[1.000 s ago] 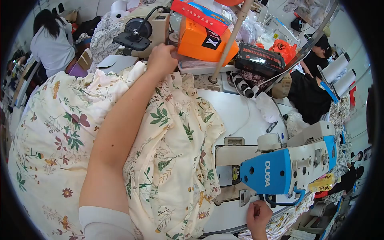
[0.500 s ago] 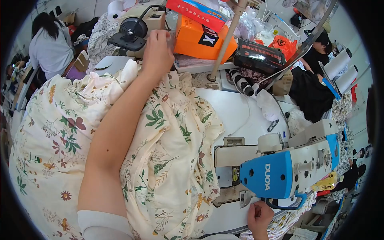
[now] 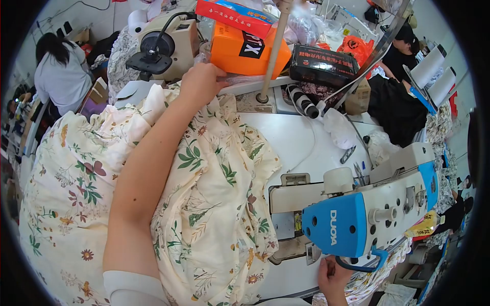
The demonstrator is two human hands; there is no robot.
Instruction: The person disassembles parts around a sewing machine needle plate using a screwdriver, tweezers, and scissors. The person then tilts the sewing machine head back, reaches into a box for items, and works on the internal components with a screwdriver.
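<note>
Cream floral fabric [image 3: 214, 194] lies in a big heap over the left and middle of the view. Across it stretches my left arm, and my left hand [image 3: 201, 84] is at the heap's far edge, beside the orange box [image 3: 240, 48]. Its fingers are bent and partly turned away, so what they hold, if anything, is hidden. My right hand [image 3: 333, 275] rests with curled fingers at the table's near edge, just below the blue and white sewing machine [image 3: 334, 224]. Whatever may be in that hand is too small to tell.
A black box [image 3: 324, 65] and a pole [image 3: 275, 51] stand beyond the white table [image 3: 301, 137]. Small scissors [image 3: 359, 173] lie behind the machine. Thread cones [image 3: 429, 66] are at the right. One person sits at the far left, another at the upper right.
My left hand first moved up towards the black-wheeled machine part, then came back down beside the orange box. The view has shifted slightly; my right hand stays by the machine.
</note>
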